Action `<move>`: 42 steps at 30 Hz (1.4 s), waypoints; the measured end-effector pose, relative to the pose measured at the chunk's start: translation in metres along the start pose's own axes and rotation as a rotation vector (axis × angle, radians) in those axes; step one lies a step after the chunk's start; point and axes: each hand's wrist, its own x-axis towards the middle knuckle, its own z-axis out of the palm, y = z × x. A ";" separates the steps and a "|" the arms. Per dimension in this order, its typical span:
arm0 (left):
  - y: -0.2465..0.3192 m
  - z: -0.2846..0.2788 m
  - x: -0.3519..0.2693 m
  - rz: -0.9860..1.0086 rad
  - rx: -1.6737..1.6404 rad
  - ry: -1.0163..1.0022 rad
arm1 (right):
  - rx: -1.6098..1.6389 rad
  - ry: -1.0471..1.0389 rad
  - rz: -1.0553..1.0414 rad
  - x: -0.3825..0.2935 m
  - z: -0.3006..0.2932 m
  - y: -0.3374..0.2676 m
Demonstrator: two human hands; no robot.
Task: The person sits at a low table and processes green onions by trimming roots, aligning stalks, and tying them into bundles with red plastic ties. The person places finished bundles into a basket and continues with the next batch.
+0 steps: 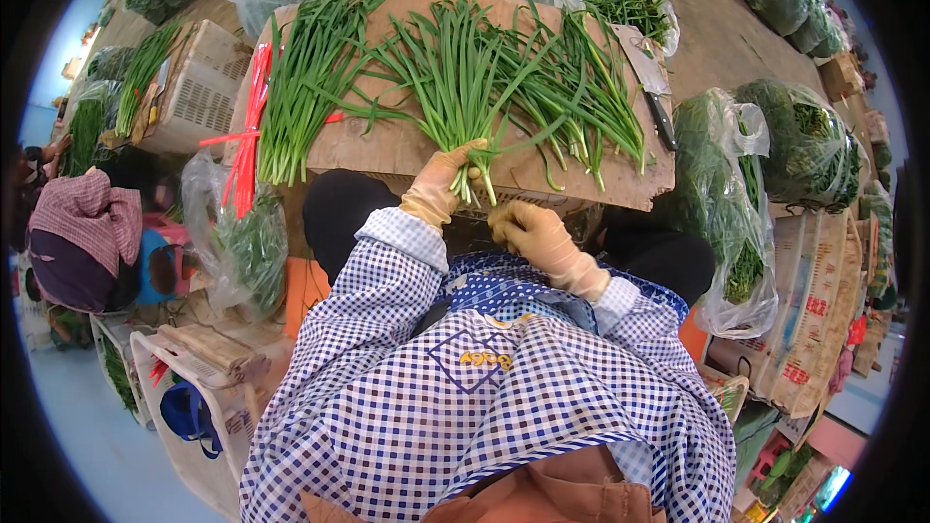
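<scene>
My left hand, in a thin tan glove, grips the stem ends of a bunch of garlic chives. Its leaves fan out away from me over a wooden board. My right hand, gloved too, hovers just below the cut ends with curled, slightly blurred fingers; whether something is pinched in them is unclear. To the left lies a neat pile of chives, beside red tie strips. Looser chives spread on the right. A broad-bladed knife with a black handle rests on the board's right edge.
Bagged greens stand around the board: a bag at left, a long bag at right, an open bag behind. A plastic crate bears more chives. A person in a pink checked top sits at far left.
</scene>
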 end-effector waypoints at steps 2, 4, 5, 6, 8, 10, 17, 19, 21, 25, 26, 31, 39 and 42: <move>0.001 0.000 -0.001 0.017 -0.030 -0.012 | -0.167 -0.247 0.090 -0.003 -0.016 -0.001; -0.001 0.002 -0.001 -0.015 -0.019 -0.011 | -0.113 0.113 0.097 0.003 -0.025 0.001; -0.002 0.003 -0.002 -0.024 -0.020 -0.020 | 0.004 0.335 0.163 0.009 -0.026 0.003; -0.004 0.005 -0.002 -0.012 0.014 -0.021 | 0.173 0.310 0.134 0.018 -0.025 0.005; -0.008 0.008 -0.002 0.005 0.089 -0.016 | 0.503 0.230 0.110 0.037 -0.016 0.006; -0.009 0.010 -0.002 0.042 0.098 -0.004 | 0.528 0.236 0.196 0.048 -0.004 0.005; -0.004 0.003 -0.003 0.061 0.070 0.119 | 0.684 0.076 0.151 0.003 -0.025 -0.011; -0.004 0.005 -0.003 0.073 0.109 0.115 | 0.650 0.257 0.169 -0.011 -0.042 -0.009; -0.006 0.009 -0.002 0.088 0.161 0.104 | 0.722 0.248 0.125 -0.008 -0.045 -0.005; -0.018 0.022 -0.002 0.211 0.169 0.082 | 0.712 0.087 0.282 0.033 -0.016 0.000; -0.020 0.023 -0.003 0.298 0.301 0.163 | 0.683 0.122 0.292 0.042 -0.009 -0.001; -0.018 0.017 -0.003 0.271 0.319 0.189 | 0.654 0.372 0.045 0.042 0.001 -0.002; -0.012 0.012 0.002 0.076 0.187 0.143 | 0.622 0.354 -0.034 0.001 -0.018 -0.027; -0.008 0.007 0.002 0.050 0.149 0.216 | 0.517 0.379 -0.048 -0.032 -0.044 -0.059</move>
